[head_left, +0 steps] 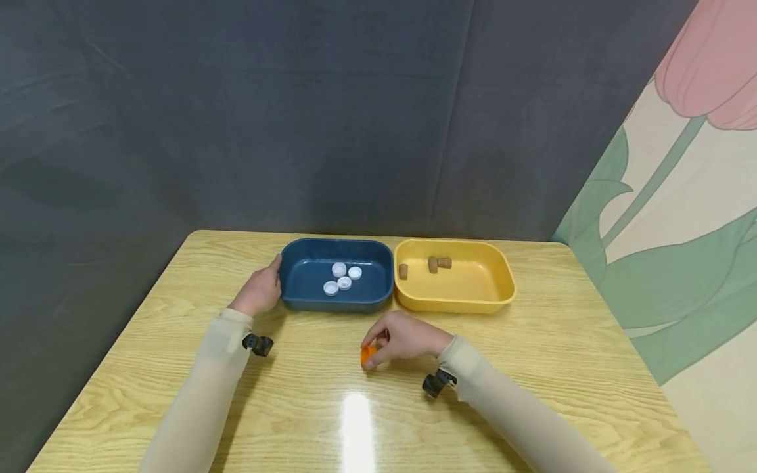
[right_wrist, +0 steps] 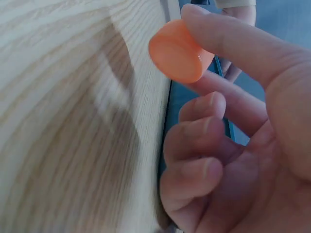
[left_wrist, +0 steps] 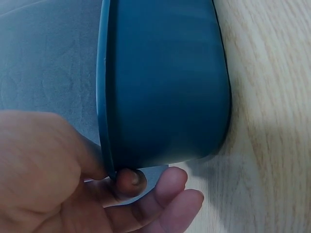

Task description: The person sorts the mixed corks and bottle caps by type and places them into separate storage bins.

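My right hand (head_left: 408,336) pinches a small orange cup-like piece (right_wrist: 177,52) between thumb and index finger. Its other fingers curl loosely beneath, holding nothing. The piece is just over the table, in front of the two bins; whether it touches the wood I cannot tell. At the left end of the blue bin (left_wrist: 165,82), my left hand (head_left: 260,290) grips the rim, with fingertips against the outer wall in the left wrist view. Several white round caps (head_left: 345,283) lie inside that bin, grouped right of its middle.
A yellow bin (head_left: 455,305) stands right beside the blue one, with 3 brown cork-like pieces (head_left: 433,265) in it. Both are near the back edge of the wooden table (head_left: 296,407). Behind hangs a dark curtain (head_left: 296,118); a flower-painted wall (head_left: 698,263) borders the right.
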### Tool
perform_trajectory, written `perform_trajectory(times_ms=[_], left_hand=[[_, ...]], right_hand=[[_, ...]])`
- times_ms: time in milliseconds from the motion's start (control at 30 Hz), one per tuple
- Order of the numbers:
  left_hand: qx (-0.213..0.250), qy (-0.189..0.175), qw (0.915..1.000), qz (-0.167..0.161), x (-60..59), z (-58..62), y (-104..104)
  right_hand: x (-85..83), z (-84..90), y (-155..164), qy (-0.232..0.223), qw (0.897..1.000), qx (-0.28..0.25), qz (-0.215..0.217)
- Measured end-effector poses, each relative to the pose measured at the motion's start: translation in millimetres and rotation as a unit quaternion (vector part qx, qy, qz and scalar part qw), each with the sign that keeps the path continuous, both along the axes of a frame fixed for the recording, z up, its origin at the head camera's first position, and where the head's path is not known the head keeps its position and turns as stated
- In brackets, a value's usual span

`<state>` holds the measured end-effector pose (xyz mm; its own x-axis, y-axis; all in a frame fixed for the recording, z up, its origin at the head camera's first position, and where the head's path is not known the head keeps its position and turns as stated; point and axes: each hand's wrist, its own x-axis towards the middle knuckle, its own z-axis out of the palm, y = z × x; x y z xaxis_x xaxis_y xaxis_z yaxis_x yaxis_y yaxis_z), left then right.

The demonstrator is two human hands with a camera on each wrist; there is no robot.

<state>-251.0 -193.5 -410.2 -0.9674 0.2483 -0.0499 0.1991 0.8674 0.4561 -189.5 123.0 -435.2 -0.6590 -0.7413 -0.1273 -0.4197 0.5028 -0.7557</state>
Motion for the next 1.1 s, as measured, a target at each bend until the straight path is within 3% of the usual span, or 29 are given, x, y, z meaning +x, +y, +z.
perform_trajectory(times_ms=[200,500,1100], left_hand=[[-0.002,-0.002,1.0,-0.002,-0.2,-1.7,-0.6],[-0.002,-0.001,1.0,0.002,0.8,-0.3,0.2],[-0.003,0.004,1.0,-0.001,-0.7,-2.4,-0.2]], right_hand=[[-0.1,0.8,6.9,-0.012,0.999,-0.037,0.008],[-0.7,5.1,20.3,-0.024,0.996,-0.08,-0.015],[-12.0,37.9,62.5,-0.026,0.99,-0.106,-0.092]])
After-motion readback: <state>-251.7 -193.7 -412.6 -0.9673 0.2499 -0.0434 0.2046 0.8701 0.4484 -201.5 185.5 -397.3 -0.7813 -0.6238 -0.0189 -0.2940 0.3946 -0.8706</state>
